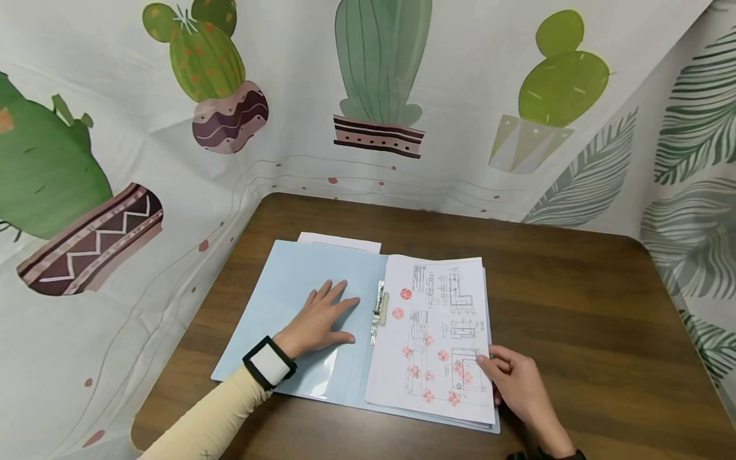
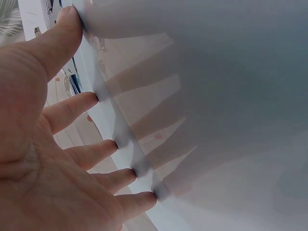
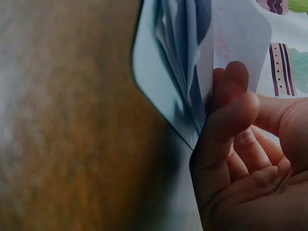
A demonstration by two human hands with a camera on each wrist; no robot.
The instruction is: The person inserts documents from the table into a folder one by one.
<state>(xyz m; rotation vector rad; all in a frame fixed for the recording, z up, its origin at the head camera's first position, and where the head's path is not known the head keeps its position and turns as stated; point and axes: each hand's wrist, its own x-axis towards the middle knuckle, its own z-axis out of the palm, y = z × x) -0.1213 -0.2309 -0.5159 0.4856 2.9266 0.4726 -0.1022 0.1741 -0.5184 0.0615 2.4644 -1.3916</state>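
A light blue folder [image 1: 261, 300] lies spread on the table, a metal clip [image 1: 381, 310] along its spine. On its right half rests a stack of white papers [image 1: 397, 358], the top sheet bearing line drawings and several red stamps. My left hand [image 1: 322, 317] rests with fingers spread on the inside of the left cover; in the left wrist view its fingertips touch the glossy plastic sheet [image 2: 231, 125]. My right hand [image 1: 517, 380] pinches the right edge of the papers, thumb on top. In the right wrist view, the page edges [image 3: 180, 57] fan slightly apart above the blue back cover [image 3: 154, 82].
A white sheet [image 1: 339, 242] sticks out from under the folder's far left edge. The brown wooden table [image 1: 586, 319] extends to the right. Behind and to the left hangs a white cloth [image 1: 460, 83] printed with cacti and leaves.
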